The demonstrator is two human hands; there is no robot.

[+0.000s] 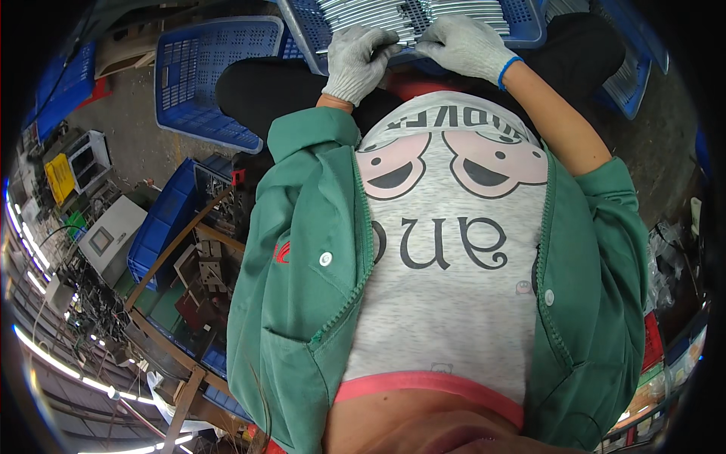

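Note:
A blue plastic crate (301, 34) at the top of the view holds many thin silver metal rods (355, 13), laid side by side. My left hand (357, 64), in a pale knitted work glove, is over the crate's near edge with its fingers curled into a pinch. Facing it, my right hand (470, 49), in a matching glove with a blue cuff, has its fingers pressed together beside the rods. The fingertips of both hands nearly meet. Whatever they grip, if anything, is too small or hidden to make out.
Left of my knee stands another blue crate (215, 83) with perforated walls. On the right, a further blue crate (631, 79) holds more metal pieces. A blue bin (162, 219), a grey box with a small window (112, 236) and wooden bars (178, 250) are at the left.

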